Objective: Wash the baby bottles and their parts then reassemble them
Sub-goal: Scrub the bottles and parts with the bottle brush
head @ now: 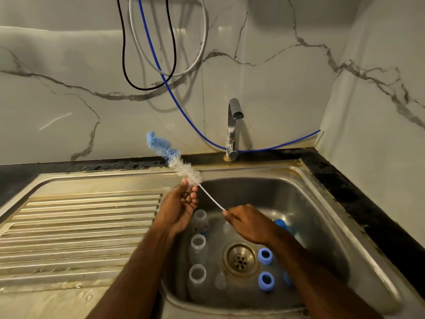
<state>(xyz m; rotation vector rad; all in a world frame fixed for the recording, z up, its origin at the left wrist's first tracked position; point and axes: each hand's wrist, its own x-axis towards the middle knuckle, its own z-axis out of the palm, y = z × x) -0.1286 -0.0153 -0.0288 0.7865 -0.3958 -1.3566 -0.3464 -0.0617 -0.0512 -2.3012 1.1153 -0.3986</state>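
1. Far left, I see the ribbed stainless-steel draining board (80, 226), which joins the steel sink basin (322, 203) to its right.
2. My left hand (178, 209) is raised over the basin's left rim, palm turned up towards me; its thumb and fingertips pinch the lower white bristles of the long bottle brush with blue and white bristles (173, 158).
3. The brush slants up and to the left, blue tip highest, in front of the grey-veined marble wall (57, 88); its thin white wire stem (211, 199) runs down and to the right.
4. Below the left hand, 3 clear plastic baby bottles (198, 248) stand upright in a column along the basin's left wall, open mouths up, without caps.
5. Near the nearest bottle, a clear silicone teat (220, 280) sits on the basin floor, just left of the round metal drain (240, 259).
6. My right hand (249, 223) is over the middle of the basin, fingers curled around the lower end of the wire stem, thumb and forefinger gripping it.
7. Right of the drain lie 2 blue plastic screw rings (265, 256), one nearer me than the other, well apart from the bottles.
8. Another blue plastic part (281, 223) shows behind my right wrist; I cannot tell what it is.
9. At the back, the chrome tap (233, 125) stands behind the basin, and a blue hose (184, 111) runs down the wall past its base.
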